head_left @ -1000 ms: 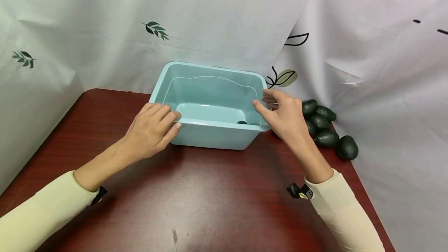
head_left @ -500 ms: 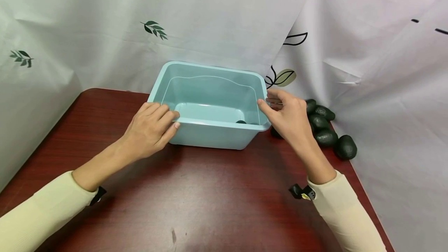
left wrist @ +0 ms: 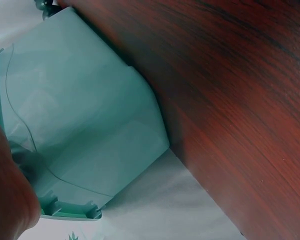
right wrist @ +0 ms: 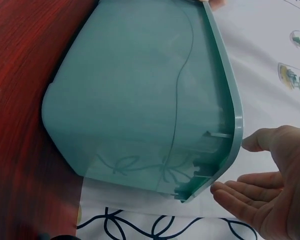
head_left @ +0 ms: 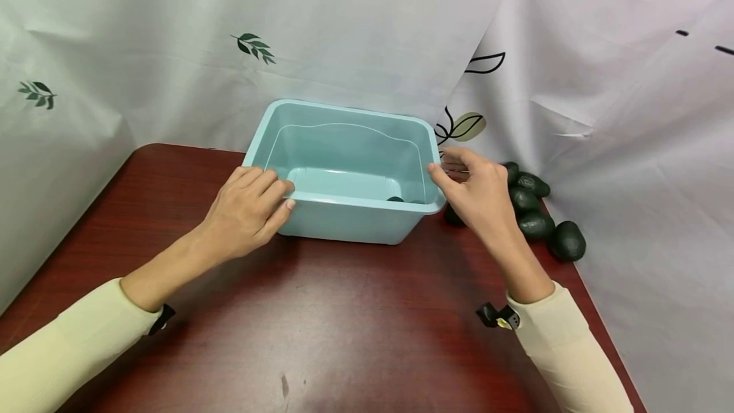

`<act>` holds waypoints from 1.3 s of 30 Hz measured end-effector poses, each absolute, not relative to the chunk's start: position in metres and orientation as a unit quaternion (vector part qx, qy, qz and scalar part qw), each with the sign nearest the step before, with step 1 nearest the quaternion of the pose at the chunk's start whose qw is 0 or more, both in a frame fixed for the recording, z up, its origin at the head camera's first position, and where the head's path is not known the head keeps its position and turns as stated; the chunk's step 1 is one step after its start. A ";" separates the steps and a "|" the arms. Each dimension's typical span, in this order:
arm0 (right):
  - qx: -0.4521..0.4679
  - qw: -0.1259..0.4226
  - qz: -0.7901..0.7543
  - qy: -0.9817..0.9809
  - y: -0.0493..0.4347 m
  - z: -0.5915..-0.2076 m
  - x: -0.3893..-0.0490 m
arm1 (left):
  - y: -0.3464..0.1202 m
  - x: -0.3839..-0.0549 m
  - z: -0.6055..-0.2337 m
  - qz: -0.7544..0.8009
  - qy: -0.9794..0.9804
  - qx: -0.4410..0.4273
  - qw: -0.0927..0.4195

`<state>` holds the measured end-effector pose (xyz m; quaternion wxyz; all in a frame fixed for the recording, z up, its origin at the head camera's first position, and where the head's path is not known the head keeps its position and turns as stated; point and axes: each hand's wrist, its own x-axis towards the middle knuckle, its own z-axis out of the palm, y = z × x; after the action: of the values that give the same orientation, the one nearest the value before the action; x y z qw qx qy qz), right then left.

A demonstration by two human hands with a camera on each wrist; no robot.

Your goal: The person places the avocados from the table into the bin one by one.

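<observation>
A light blue plastic bin (head_left: 344, 223) stands upright on the table against the cloth backdrop. My left hand (head_left: 245, 212) grips its rim at the front left corner, fingers curled over the edge and thumb outside. At the right side of the rim is my right hand (head_left: 478, 193), thumb and fingers spread apart. In the right wrist view its thumb tip is right at the rim (right wrist: 236, 125), and the relaxed fingers (right wrist: 250, 192) lie beyond the corner. Inside the bin a small dark rounded shape (head_left: 395, 199) shows above the front rim; the rest is hidden.
Several dark green avocados (head_left: 536, 226) lie in a group along the table's right edge, some partly behind my right hand. The dark red wooden table (head_left: 344, 311) extends in front of the bin. White cloth (head_left: 367, 30) with leaf prints hangs behind and at the sides.
My right hand has shifted slightly to the right along with its forearm, its thumb now at the outer right rim. My left hand and the bin stay in place.
</observation>
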<state>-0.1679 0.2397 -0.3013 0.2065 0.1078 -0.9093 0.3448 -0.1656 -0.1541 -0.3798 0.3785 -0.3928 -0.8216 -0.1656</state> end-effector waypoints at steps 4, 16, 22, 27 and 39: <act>0.100 0.201 0.347 -0.911 0.242 -0.302 -0.168 | -0.153 -0.165 -0.381 -0.168 -0.823 -0.391 0.376; 0.067 0.187 0.356 -0.913 0.253 -0.304 -0.163 | -0.152 -0.164 -0.379 -0.164 -0.823 -0.392 0.377; 0.067 0.183 0.344 -0.918 0.261 -0.309 -0.163 | -0.151 -0.162 -0.379 -0.164 -0.820 -0.392 0.383; 0.053 0.163 0.345 -0.923 0.268 -0.312 -0.160 | -0.150 -0.162 -0.379 -0.166 -0.822 -0.390 0.379; 0.034 0.131 0.326 -0.936 0.280 -0.325 -0.160 | -0.150 -0.161 -0.379 -0.164 -0.824 -0.389 0.378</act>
<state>-0.1599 0.2802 -0.3247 0.1308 0.0338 -0.9358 0.3257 -0.1611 -0.1504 -0.3787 0.3778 -0.3886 -0.8242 -0.1642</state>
